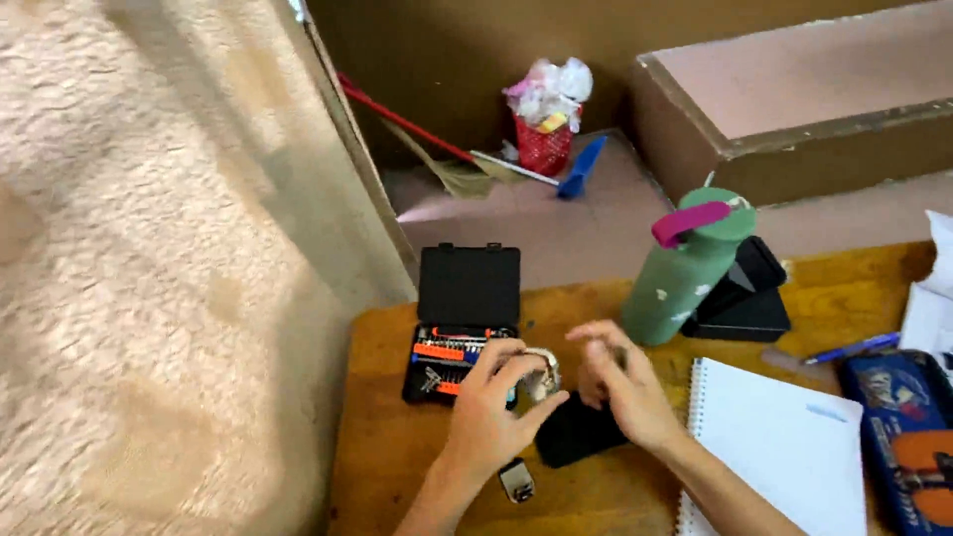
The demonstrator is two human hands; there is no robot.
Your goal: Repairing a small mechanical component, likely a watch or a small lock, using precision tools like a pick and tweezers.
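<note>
My left hand (pixel 496 402) holds a small metallic object (pixel 542 375) between thumb and fingers above the wooden table (pixel 387 437). My right hand (pixel 620 382) hovers just right of it, fingers curled, over a flat black device (pixel 576 437) lying on the table. An open black toolkit case (pixel 462 328) with orange bit holders sits just left of my left hand. A small dark rectangular part (pixel 516 481) lies near my left wrist. The image is blurred, so the exact grip of the right hand is unclear.
A green bottle (pixel 690 273) with a pink handle stands behind my right hand, beside a black box (pixel 745 303). A spiral notebook (pixel 784 447), a blue pen (pixel 852 347) and a pencil case (pixel 908 437) lie right. A beige curtain (pixel 149 268) hangs left; a red bin (pixel 544 144) and broom (pixel 427 139) are on the floor.
</note>
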